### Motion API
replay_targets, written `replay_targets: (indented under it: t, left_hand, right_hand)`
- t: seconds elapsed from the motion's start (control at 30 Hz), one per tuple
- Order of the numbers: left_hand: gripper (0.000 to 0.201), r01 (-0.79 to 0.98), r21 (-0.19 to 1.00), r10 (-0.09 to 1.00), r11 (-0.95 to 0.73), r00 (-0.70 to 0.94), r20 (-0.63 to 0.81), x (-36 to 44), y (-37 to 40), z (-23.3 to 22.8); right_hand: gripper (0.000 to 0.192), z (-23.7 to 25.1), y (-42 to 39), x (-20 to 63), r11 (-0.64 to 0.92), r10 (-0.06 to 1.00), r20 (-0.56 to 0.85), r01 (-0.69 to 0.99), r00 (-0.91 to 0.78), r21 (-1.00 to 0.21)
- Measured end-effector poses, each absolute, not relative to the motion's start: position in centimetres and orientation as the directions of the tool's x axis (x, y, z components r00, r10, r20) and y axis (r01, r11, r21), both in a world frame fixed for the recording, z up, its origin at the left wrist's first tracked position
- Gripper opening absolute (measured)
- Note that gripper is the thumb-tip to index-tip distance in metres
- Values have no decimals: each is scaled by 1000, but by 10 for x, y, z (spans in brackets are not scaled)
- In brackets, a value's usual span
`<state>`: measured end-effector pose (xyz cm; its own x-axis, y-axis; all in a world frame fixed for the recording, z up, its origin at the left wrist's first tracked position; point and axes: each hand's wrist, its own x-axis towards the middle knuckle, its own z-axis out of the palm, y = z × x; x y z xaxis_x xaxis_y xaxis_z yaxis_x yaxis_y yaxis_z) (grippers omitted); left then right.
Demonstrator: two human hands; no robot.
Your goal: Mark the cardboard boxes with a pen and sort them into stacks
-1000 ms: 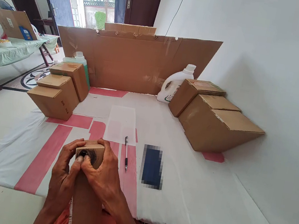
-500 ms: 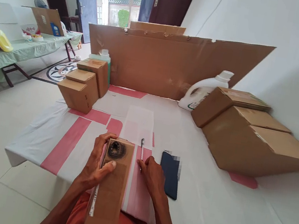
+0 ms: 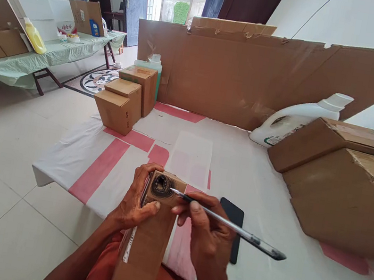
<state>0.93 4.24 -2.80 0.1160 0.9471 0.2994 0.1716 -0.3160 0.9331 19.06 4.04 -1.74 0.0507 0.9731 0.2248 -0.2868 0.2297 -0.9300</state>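
Phone (image 3: 235, 212) partly behind right hand (image 3: 212, 235), pen (image 3: 241, 230) in its grip; left hand (image 3: 136, 205) round cardboard box (image 3: 148, 243), paper (image 3: 201, 154) beyond

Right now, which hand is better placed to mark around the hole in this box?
Your right hand, I'd say: it holds the pen, tip close to the hole, while your left hand holds the cardboard box.

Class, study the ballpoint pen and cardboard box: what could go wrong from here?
The ballpoint pen has its tip beside the ragged hole; it could slip in or tear the cardboard box. The left hand has its thumb near there and might get jabbed. The smartphone, partly hidden behind the right hand, might get knocked.
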Motion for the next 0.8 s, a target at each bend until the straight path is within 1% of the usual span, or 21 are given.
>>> replay_targets:
  t: [0.17,0.33,0.5,0.63,0.73,0.8]
  left_hand:
    - [62,198,921,941,-336,108,320,9,41,-29]
    - [61,212,915,939,-342,101,328,11,42,-28]
    - [63,198,915,935,-353,102,339,11,42,-31]
    - [62,190,921,940,-339,98,326,10,41,-31]
    - [61,198,920,941,-338,93,326,11,40,-31]
    - [61,204,914,936,-351,100,337,12,41,-31]
  right_hand:
    - [12,-19,32,169,251,967,256,-162,-10,-954]
    - [11,-18,37,173,280,958,282,-35,-60,-959]
    - [12,-14,36,180,283,955,274,71,-113,-956]
    - [18,-16,40,189,296,955,296,108,-17,-949]
    - [19,-14,46,192,302,949,308,92,71,-949]
    - [19,-7,51,190,293,951,299,77,82,-953]
